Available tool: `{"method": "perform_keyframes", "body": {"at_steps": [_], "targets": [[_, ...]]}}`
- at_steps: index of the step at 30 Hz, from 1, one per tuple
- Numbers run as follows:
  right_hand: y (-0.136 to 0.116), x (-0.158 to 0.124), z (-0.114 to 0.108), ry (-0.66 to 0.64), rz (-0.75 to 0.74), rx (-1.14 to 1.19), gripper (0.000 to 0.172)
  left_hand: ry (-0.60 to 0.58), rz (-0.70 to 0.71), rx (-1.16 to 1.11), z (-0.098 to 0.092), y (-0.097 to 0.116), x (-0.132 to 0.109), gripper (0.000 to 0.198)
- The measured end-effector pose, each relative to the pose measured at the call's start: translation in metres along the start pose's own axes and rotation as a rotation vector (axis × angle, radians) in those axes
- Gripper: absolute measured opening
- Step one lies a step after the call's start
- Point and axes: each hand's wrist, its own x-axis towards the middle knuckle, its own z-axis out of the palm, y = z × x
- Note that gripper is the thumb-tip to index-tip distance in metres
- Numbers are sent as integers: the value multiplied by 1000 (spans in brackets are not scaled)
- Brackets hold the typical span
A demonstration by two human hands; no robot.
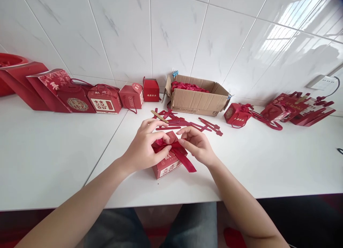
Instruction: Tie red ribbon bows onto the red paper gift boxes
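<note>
A small red gift box (167, 169) with white and gold print sits on the white table in front of me. Across its top lies a dark red ribbon (184, 160), gathered into a bow, with one loose tail hanging over the near right side. My left hand (146, 144) reaches over the box's left side, thumb and forefinger closed on the ribbon near the knot. From the right, my right hand (198, 144) pinches the ribbon between thumb and forefinger. The knot is partly hidden by the fingers.
Behind the box lie several flat red strips (177, 122) and a gold strip (160, 116). An open cardboard box (199, 101) holds red ribbon. Red gift boxes (104, 99) line the wall at left; a ribboned box (237, 115) and red bags (305, 110) stand at right.
</note>
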Motion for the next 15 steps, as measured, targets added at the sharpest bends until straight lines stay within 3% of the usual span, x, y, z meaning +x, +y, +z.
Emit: {"method": "perform_keyframes", "body": {"at_steps": [15], "targets": [[-2, 1, -7, 8, 11, -4, 15, -62, -54, -121, 5, -2, 4, 6]]}}
